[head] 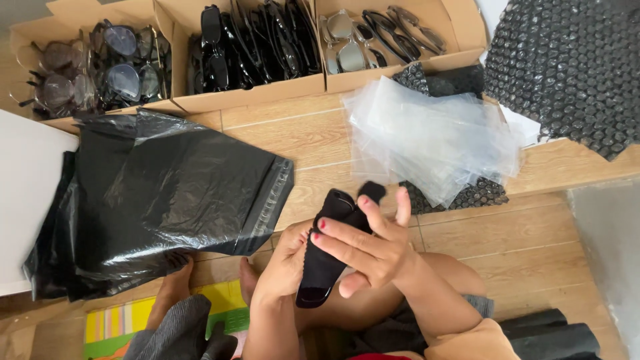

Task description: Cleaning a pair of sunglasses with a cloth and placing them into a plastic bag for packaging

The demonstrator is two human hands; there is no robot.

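A black soft pouch with something dark inside it stands upright between my two hands, low in the middle of the view. My left hand grips its lower part from behind. My right hand wraps over its front, fingers curled around the upper part. A stack of black plastic mailer bags lies on the wooden floor to my left. A pile of clear plastic sleeves lies just beyond my hands to the right.
Three open cardboard boxes line the far side: brown and grey glasses, black sunglasses, mirrored sunglasses. Black bubble wrap lies far right. A white surface stands left. My bare feet rest below.
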